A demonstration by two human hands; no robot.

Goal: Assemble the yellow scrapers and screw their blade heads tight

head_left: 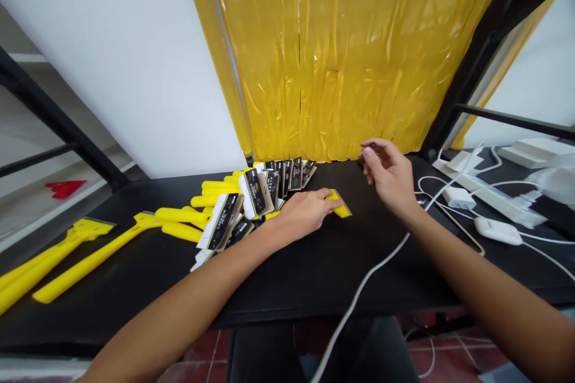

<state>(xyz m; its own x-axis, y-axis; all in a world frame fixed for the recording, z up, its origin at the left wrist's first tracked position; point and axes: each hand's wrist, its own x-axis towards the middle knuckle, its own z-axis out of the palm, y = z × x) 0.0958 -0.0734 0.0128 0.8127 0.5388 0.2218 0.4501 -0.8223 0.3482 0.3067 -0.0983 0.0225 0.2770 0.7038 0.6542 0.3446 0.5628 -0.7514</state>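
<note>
My left hand (303, 212) lies flat on the black table (287, 275), fingers resting on a small yellow scraper piece (340, 204). My right hand (390, 175) hovers just right of it, thumb and forefinger pinched on a tiny dark object (372, 146). Behind my left hand sits a pile of yellow-handled scrapers with black-and-white card sleeves (251, 197).
Two long yellow scrapers (85, 251) lie at the left of the table. White power strips, adapters and cables (485, 203) crowd the right side; one white cable (359, 293) runs over the front edge. A yellow plastic curtain (341, 54) hangs behind.
</note>
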